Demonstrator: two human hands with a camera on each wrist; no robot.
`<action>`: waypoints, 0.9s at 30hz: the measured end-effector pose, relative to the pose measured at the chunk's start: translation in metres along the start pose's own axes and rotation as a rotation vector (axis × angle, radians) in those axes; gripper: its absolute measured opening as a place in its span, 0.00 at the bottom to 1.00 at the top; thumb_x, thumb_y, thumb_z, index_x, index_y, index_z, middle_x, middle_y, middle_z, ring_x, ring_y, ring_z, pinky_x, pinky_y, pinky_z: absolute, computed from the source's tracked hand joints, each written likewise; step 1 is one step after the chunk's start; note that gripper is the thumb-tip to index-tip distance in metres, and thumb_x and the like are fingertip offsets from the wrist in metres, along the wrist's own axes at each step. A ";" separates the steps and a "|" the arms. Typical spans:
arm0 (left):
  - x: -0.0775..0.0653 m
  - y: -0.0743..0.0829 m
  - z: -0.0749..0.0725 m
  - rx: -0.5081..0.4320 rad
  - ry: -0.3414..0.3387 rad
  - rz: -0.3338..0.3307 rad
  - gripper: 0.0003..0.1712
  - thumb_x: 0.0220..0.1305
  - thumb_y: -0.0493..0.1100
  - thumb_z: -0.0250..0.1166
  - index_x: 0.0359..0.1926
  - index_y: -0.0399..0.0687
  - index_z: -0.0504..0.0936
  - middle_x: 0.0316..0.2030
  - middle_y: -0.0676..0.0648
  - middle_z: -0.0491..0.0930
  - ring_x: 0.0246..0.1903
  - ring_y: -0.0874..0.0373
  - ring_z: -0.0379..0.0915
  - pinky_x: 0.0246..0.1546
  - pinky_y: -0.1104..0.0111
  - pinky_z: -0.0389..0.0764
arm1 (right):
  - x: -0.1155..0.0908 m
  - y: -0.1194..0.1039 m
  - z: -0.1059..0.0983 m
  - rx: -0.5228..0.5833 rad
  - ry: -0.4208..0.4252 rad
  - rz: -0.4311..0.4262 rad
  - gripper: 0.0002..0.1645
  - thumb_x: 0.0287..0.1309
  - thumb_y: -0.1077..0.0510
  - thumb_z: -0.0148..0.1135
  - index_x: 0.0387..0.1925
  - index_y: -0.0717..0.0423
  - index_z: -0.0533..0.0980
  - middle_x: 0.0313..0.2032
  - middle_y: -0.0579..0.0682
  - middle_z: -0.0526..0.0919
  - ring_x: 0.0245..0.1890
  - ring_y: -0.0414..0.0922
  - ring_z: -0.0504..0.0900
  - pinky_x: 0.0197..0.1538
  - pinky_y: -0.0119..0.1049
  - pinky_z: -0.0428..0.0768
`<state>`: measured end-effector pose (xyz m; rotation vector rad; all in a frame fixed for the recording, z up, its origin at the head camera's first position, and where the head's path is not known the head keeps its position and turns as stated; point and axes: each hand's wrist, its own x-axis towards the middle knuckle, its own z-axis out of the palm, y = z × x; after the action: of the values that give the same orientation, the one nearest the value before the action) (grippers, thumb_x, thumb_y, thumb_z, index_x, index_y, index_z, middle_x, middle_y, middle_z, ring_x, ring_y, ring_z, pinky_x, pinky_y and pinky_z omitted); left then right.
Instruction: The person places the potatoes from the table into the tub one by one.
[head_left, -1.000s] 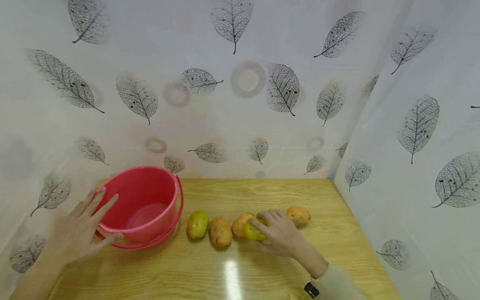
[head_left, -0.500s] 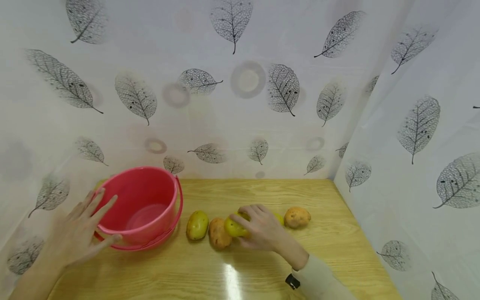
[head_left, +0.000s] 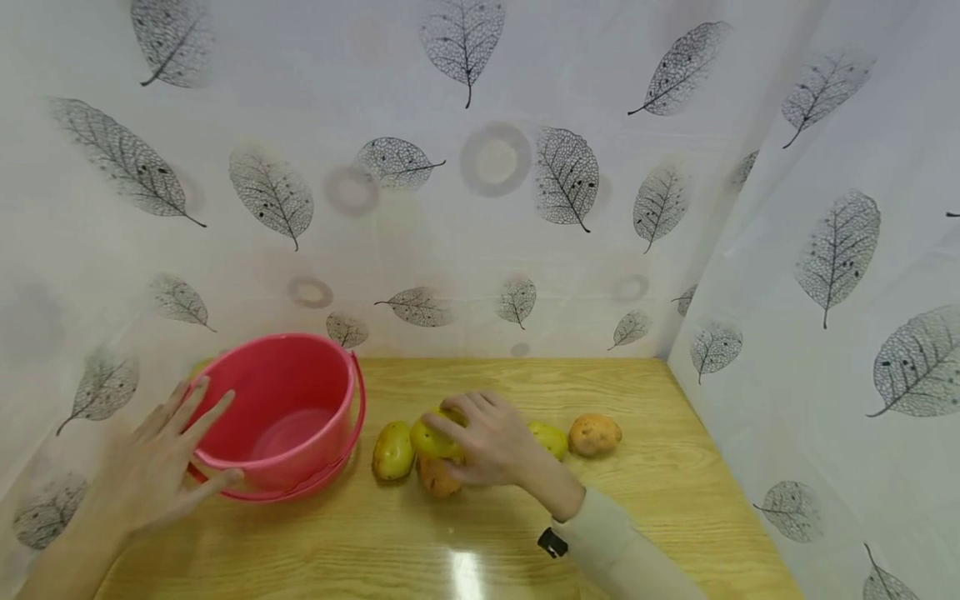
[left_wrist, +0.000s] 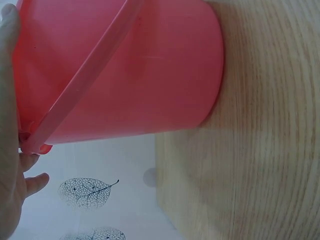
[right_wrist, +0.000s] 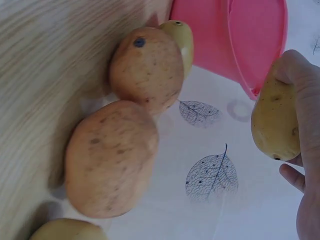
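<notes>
Pink plastic forms the bucket [head_left: 318,457] at the left of the head view, standing on the wood-grained worktop [head_left: 360,550] with its mouth upward. The left hand [head_left: 161,454] lies against the left side of its rim, fingers straight and spread. Near the middle of the frame, the right hand [head_left: 491,437] has its fingers curled round a yellow-green potato [head_left: 429,437], with one end showing at the fingertips. What matters is direction: the bucket lies to the left of that potato, on the side where the fingers point, and the right hand alone carries it. Its long axis runs roughly up and down the right wrist view, where it hangs clear of the brown potatoes. In the head view it overlaps the nearer brown potato [head_left: 438,479]; the other brown potato [right_wrist: 112,160] is hidden behind the hand there. A green potato [head_left: 393,451] sits between this group and the bucket; to the right of the hand lie a half-hidden yellow potato [head_left: 551,438] and a tan potato [head_left: 595,435].
</notes>
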<state>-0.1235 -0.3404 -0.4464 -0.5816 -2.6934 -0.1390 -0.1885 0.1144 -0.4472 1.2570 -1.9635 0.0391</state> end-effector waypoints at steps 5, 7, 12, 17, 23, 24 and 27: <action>0.000 0.001 0.000 0.025 0.004 0.007 0.63 0.61 0.74 0.66 0.86 0.52 0.49 0.86 0.37 0.43 0.87 0.49 0.21 0.73 0.80 0.16 | 0.017 -0.003 0.000 0.021 -0.005 -0.006 0.39 0.48 0.29 0.72 0.58 0.43 0.83 0.48 0.48 0.87 0.43 0.42 0.87 0.48 0.35 0.88; 0.000 0.002 -0.001 0.026 0.000 0.001 0.63 0.60 0.74 0.67 0.86 0.52 0.50 0.86 0.37 0.44 0.87 0.47 0.22 0.73 0.81 0.16 | 0.023 -0.004 -0.001 0.034 -0.012 0.001 0.39 0.49 0.31 0.73 0.59 0.44 0.82 0.49 0.48 0.87 0.45 0.42 0.87 0.50 0.35 0.88; -0.001 0.003 -0.001 0.009 -0.001 -0.018 0.63 0.59 0.72 0.69 0.85 0.52 0.52 0.85 0.36 0.47 0.87 0.42 0.28 0.72 0.80 0.17 | 0.042 -0.008 -0.002 0.060 -0.006 0.015 0.39 0.49 0.32 0.74 0.60 0.44 0.82 0.52 0.49 0.87 0.49 0.43 0.86 0.55 0.36 0.87; -0.001 0.002 0.001 0.005 0.014 -0.008 0.63 0.59 0.71 0.69 0.85 0.52 0.52 0.85 0.35 0.48 0.87 0.41 0.29 0.73 0.78 0.18 | 0.060 -0.011 0.001 0.049 0.022 -0.001 0.37 0.53 0.32 0.71 0.61 0.44 0.82 0.51 0.48 0.87 0.47 0.42 0.87 0.54 0.34 0.87; -0.001 0.001 0.002 0.000 0.031 -0.001 0.63 0.59 0.72 0.69 0.85 0.53 0.52 0.85 0.36 0.47 0.87 0.42 0.30 0.73 0.77 0.20 | 0.079 -0.013 0.005 0.055 0.046 -0.009 0.35 0.56 0.33 0.68 0.61 0.43 0.82 0.50 0.47 0.87 0.47 0.41 0.86 0.52 0.33 0.87; 0.000 0.001 0.002 -0.003 0.030 -0.003 0.63 0.59 0.71 0.69 0.85 0.53 0.52 0.85 0.36 0.47 0.87 0.41 0.30 0.74 0.77 0.20 | 0.083 -0.013 0.006 0.062 0.049 -0.007 0.34 0.56 0.33 0.67 0.61 0.43 0.82 0.50 0.47 0.87 0.48 0.42 0.86 0.52 0.33 0.87; 0.000 0.001 0.002 -0.008 0.019 -0.009 0.63 0.58 0.71 0.69 0.85 0.52 0.52 0.85 0.36 0.46 0.87 0.41 0.29 0.74 0.76 0.19 | 0.091 -0.014 0.010 0.073 0.055 -0.005 0.33 0.58 0.34 0.66 0.60 0.43 0.82 0.51 0.48 0.86 0.49 0.42 0.85 0.51 0.33 0.86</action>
<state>-0.1235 -0.3391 -0.4487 -0.5676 -2.6783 -0.1573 -0.2013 0.0343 -0.4020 1.2950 -1.9266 0.1429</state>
